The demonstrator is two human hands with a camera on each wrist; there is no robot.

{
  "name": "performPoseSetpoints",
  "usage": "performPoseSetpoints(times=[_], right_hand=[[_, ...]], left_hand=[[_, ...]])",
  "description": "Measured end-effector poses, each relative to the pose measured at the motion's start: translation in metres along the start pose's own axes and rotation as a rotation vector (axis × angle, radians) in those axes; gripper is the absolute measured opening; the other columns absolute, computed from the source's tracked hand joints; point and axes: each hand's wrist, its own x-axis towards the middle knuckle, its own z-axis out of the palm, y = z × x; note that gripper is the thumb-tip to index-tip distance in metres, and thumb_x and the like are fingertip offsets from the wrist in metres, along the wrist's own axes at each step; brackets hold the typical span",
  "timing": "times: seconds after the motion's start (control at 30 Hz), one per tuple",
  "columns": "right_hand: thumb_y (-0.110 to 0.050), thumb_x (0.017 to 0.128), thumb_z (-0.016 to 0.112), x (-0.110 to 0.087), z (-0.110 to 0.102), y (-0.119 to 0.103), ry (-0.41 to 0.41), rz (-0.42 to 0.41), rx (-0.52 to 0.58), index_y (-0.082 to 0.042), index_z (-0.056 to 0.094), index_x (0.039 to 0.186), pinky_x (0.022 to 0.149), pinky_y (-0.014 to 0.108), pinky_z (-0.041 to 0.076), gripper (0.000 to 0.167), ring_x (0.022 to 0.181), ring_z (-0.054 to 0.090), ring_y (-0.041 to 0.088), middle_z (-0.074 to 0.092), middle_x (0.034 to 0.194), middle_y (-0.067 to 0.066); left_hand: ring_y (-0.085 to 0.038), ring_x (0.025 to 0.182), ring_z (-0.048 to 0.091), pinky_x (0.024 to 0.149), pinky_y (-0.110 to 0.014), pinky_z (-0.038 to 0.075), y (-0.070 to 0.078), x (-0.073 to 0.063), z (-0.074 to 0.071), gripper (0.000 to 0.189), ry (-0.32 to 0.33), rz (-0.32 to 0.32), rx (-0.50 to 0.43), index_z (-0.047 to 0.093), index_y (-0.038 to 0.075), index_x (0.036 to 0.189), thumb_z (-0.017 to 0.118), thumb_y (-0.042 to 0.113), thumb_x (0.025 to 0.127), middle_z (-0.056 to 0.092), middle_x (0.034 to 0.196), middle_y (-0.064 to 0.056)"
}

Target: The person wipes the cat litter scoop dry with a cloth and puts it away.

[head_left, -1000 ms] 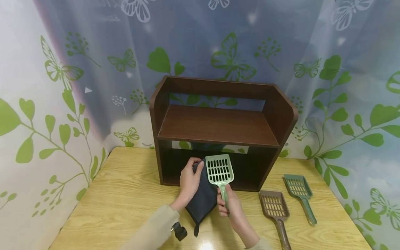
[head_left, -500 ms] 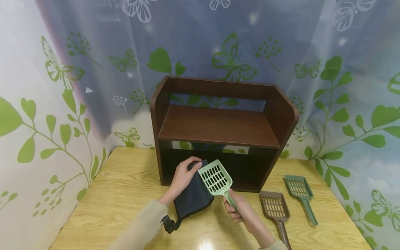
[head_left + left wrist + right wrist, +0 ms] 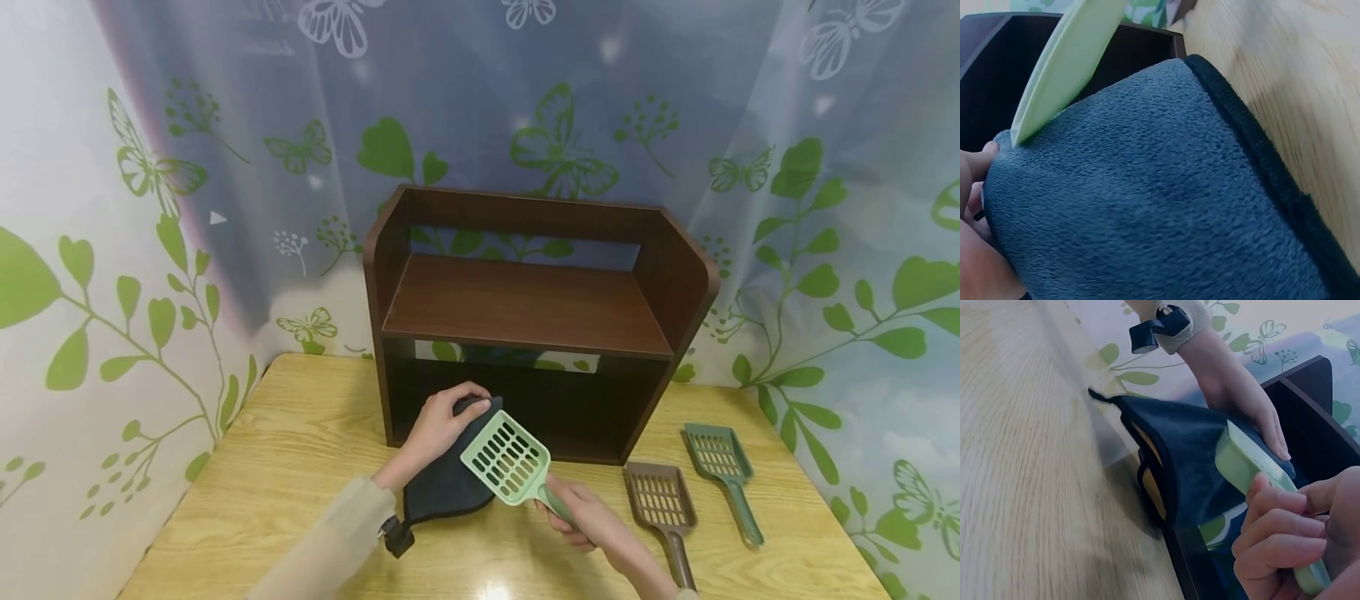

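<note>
In the head view my left hand holds a dark blue cloth by its upper corner, with the thumb on top. The cloth hangs folded over, plush on the side that faces the left wrist camera, with black edging and a small loop at one corner. My right hand grips the handle of a light green litter scoop, fingers curled round it. The slotted scoop head overlaps the cloth in the head view. In the left wrist view the scoop's edge lies right at the top of the plush cloth.
Behind my hands stands a dark brown two-tier shelf on the wooden table. To the right lie a brown litter scoop and a dark green one. A patterned curtain backs the table.
The scoop has tilted leftward and moved down and left across the cloth. My left hand has shifted left, the cloth's lower end swinging left with it. My right hand has moved slightly right.
</note>
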Motion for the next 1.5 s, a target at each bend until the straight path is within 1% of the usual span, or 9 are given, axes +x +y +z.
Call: performPoseSetpoints(times=[0.2,0.3,0.47,0.7,0.8,0.9,1.07,1.3,1.5], right_hand=[[-0.053,0.108,0.038,-0.009,-0.007,-0.008,0.022,-0.003,-0.006,-0.003,0.061,0.096,0.043,0.019,0.028,0.056,0.046,0.028,0.004,0.041,0.063,-0.007],[-0.053,0.107,0.040,-0.013,-0.010,-0.018,0.049,-0.009,-0.005,-0.005,0.062,0.095,0.044,0.020,0.029,0.054,0.046,0.030,0.005,0.043,0.064,-0.006],[-0.047,0.110,0.037,-0.018,-0.014,-0.037,0.095,-0.091,-0.043,-0.001,0.065,0.096,0.044,0.020,0.033,0.055,0.046,0.034,0.005,0.048,0.066,-0.003],[-0.047,0.110,0.036,-0.022,-0.018,-0.067,0.172,-0.162,-0.101,0.004,0.065,0.101,0.045,0.021,0.036,0.059,0.049,0.038,0.007,0.052,0.070,0.001],[-0.046,0.110,0.036,-0.025,-0.020,-0.082,0.212,-0.175,-0.122,0.003,0.066,0.101,0.045,0.022,0.034,0.058,0.050,0.038,0.008,0.052,0.071,0.002],[-0.044,0.111,0.036,-0.026,-0.021,-0.097,0.242,-0.200,-0.130,0.004,0.067,0.105,0.044,0.023,0.032,0.058,0.050,0.037,0.009,0.051,0.071,0.004],[-0.043,0.111,0.037,-0.021,-0.021,-0.123,0.262,-0.269,-0.153,0.005,0.066,0.111,0.044,0.024,0.032,0.055,0.051,0.038,0.010,0.049,0.071,0.006],[-0.040,0.110,0.042,-0.001,-0.023,-0.150,0.316,-0.270,-0.178,-0.002,0.058,0.096,0.046,0.023,0.035,0.043,0.053,0.042,0.012,0.051,0.069,0.005],[-0.035,0.111,0.038,0.021,-0.024,-0.176,0.284,-0.285,-0.148,0.002,0.061,0.115,0.049,0.023,0.034,0.043,0.057,0.040,0.011,0.051,0.072,0.002]], left_hand=[[-0.012,0.095,0.066,0.088,-0.038,0.053,0.001,-0.003,-0.004,0.015,0.017,0.075,0.117,0.072,0.021,0.109,0.066,0.031,0.100,0.072,0.106,0.006],[-0.010,0.091,0.066,0.083,-0.036,0.054,0.001,-0.006,-0.006,0.015,0.033,0.136,0.216,0.072,0.021,0.109,0.066,0.032,0.099,0.070,0.104,0.008],[-0.009,0.083,0.064,0.070,-0.030,0.053,0.001,-0.010,-0.008,0.014,0.055,0.268,0.417,0.071,0.022,0.112,0.066,0.029,0.100,0.067,0.102,0.008],[-0.013,0.082,0.063,0.067,-0.030,0.047,0.003,-0.013,-0.012,0.018,0.116,0.482,0.690,0.071,0.017,0.110,0.075,0.025,0.094,0.067,0.098,0.003],[-0.013,0.080,0.061,0.065,-0.029,0.041,0.004,-0.014,-0.013,0.019,0.131,0.574,0.762,0.071,0.017,0.108,0.074,0.030,0.094,0.065,0.096,0.003],[-0.012,0.076,0.058,0.064,-0.028,0.037,0.006,-0.015,-0.013,0.016,0.137,0.629,0.787,0.071,0.019,0.106,0.072,0.031,0.096,0.063,0.093,0.005],[-0.012,0.075,0.058,0.063,-0.026,0.036,0.007,-0.016,-0.015,0.014,0.168,0.678,0.816,0.073,0.019,0.105,0.072,0.029,0.096,0.062,0.090,0.005],[-0.014,0.075,0.060,0.063,-0.026,0.037,0.002,-0.021,-0.019,0.014,0.198,0.718,0.837,0.072,0.019,0.102,0.075,0.028,0.093,0.064,0.090,0.003],[-0.014,0.076,0.060,0.065,-0.028,0.039,-0.003,-0.026,-0.025,0.014,0.186,0.675,0.829,0.070,0.019,0.103,0.074,0.028,0.094,0.063,0.091,0.003]])
